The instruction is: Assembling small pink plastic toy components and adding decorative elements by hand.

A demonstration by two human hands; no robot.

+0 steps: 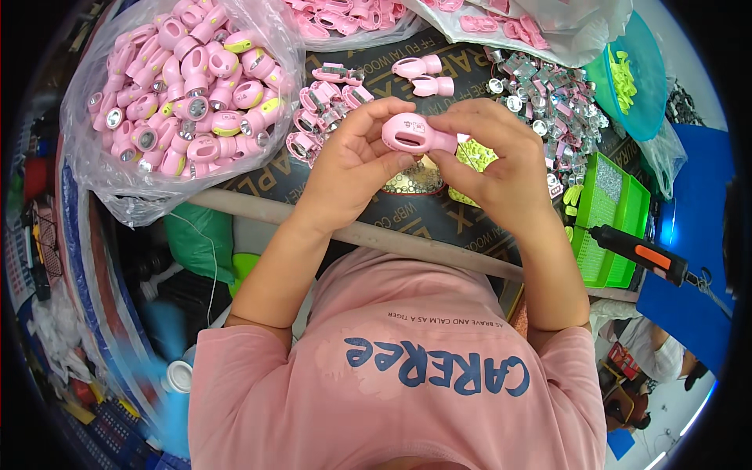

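Note:
A pink flashlight casing (409,131) with a dark slot in its side is held up over the table, between both my hands. My left hand (352,153) grips its rounded end, the fingers curled behind and the thumb along the lower side. At the narrower end my right hand (501,149) pinches it between thumb and fingers. Just beyond my hands lie two pink casings (427,76), side by side. Below the held casing sits a gold-coloured dish of small metal rings (415,180), partly hidden, beside a yellow-green piece (475,154) behind my right hand.
A clear bag of pink flashlights (188,94) stands at left, near half-built pink units (321,110). Loose flashlight inner parts (548,102) are heaped at right. There too are a teal bowl (646,78), a green tray (634,227) and a black electric screwdriver (638,252).

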